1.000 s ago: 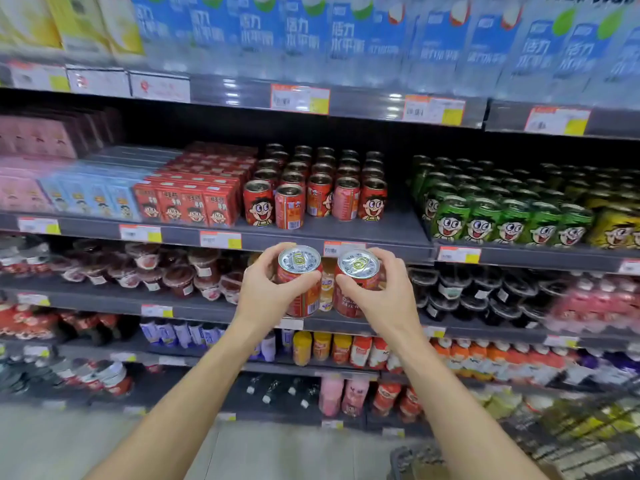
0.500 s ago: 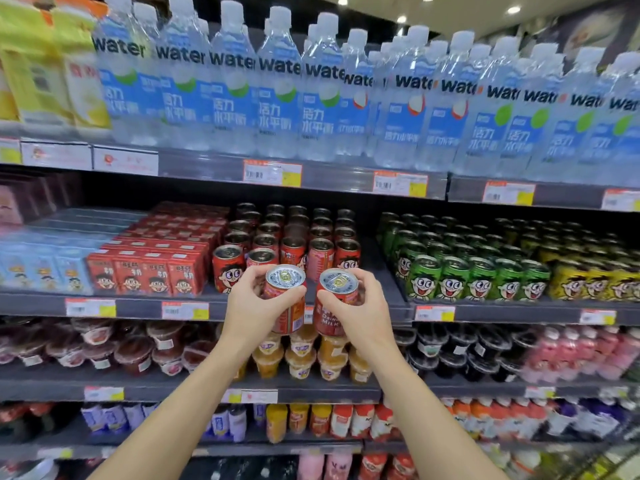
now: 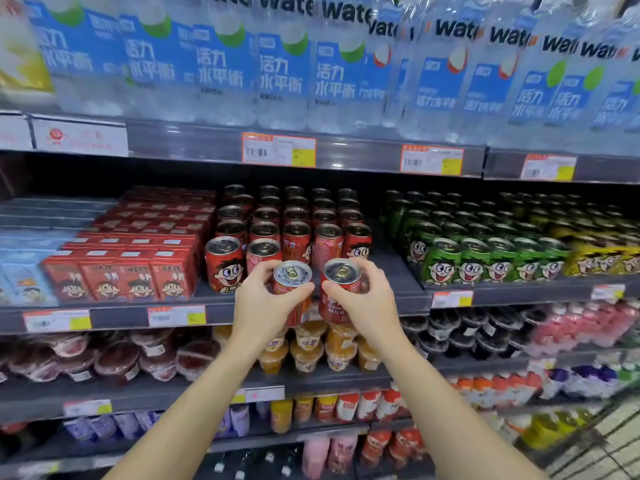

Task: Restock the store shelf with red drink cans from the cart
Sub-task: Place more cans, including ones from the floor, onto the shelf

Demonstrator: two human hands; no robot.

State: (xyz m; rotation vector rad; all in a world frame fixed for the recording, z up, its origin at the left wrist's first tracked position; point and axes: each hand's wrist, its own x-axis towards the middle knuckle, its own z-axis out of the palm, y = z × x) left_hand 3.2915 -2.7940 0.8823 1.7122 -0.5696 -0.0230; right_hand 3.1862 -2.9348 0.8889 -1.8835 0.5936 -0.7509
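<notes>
- Left hand (image 3: 265,304) wrapped around a red can (image 3: 292,289), thumb across the near side just under the silver lid, fingers curled round the far side.
- Right hand (image 3: 367,303) gripping a second red can (image 3: 341,289) the same way, thumb on the near side, fingers round the right side.
- Both cans upright, side by side and almost touching, held just in front of the front edge of the shelf (image 3: 221,311), lids level with the shelf's front row.
- On that shelf, behind the hands, rows of shelved red cans (image 3: 298,237) running to the back; two of them standing further forward at the left of the block, near the front edge.
- Left of the block, red cartons (image 3: 138,258) packed to the front edge; further left, pale blue cartons (image 3: 20,282).
- Right of the block, green cans (image 3: 485,254) in rows, then yellow cans (image 3: 602,258) toward the right end.
- Shelf above lined with water bottles (image 3: 284,71) with blue labels.
- Shelf below holding cups of orange jelly (image 3: 308,351) directly under the hands.
- Wire cart (image 3: 595,448) just showing at the bottom right corner.
</notes>
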